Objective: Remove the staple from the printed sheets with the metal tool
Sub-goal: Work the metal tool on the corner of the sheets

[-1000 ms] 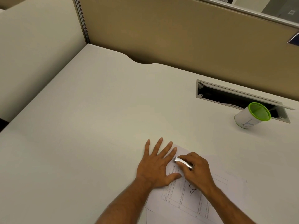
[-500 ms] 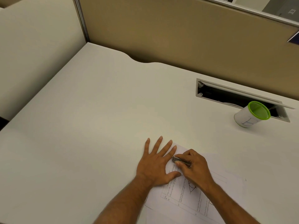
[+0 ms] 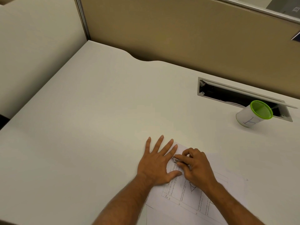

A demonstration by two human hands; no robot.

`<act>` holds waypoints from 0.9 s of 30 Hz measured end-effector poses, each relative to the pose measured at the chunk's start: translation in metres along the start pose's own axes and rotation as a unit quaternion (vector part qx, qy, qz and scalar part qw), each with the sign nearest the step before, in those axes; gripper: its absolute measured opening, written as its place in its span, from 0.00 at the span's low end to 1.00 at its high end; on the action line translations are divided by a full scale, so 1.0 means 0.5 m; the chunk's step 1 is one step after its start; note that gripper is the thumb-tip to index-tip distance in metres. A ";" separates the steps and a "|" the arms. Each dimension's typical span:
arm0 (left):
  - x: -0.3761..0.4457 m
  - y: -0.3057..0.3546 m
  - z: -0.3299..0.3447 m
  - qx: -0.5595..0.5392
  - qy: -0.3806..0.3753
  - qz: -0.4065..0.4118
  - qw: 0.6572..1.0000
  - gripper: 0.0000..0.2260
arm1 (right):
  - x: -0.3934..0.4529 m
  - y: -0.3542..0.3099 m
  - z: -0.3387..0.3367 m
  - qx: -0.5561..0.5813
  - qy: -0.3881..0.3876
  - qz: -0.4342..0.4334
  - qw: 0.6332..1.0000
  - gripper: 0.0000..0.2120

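Printed sheets (image 3: 183, 198) with text and a triangle drawing lie on the white desk near its front edge. My left hand (image 3: 156, 163) rests flat, fingers spread, on the sheets' top left corner. My right hand (image 3: 195, 166) pinches a small metal tool (image 3: 176, 159), whose shiny tip sits on the paper close to my left index finger. The staple itself is too small to make out under the tool and fingers.
A white cup with a green rim (image 3: 253, 113) stands at the right, in front of an open cable slot (image 3: 235, 93) in the desk (image 3: 97, 111). Tan partition walls (image 3: 178, 30) close the back and left.
My right hand and the tool's tip have shifted slightly, staying at the sheet's corner; the fingers curl more over the tool. The left hand keeps pressing the paper.
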State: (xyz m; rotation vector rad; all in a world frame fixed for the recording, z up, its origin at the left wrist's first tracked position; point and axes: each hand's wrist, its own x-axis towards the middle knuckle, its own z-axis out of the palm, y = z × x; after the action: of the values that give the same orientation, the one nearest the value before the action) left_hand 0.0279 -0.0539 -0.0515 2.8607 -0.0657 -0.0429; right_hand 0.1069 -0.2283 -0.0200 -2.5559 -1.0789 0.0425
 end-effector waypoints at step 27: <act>0.001 -0.002 0.004 -0.001 0.003 0.001 1.000 0.41 | -0.010 -0.004 -0.015 0.087 -0.044 0.066 0.993 0.13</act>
State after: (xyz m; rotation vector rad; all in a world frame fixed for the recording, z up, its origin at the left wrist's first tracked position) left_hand 0.0285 -0.0536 -0.0536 2.8579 -0.0670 -0.0343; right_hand 0.1035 -0.2329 -0.0127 -2.4827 -0.8928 0.2746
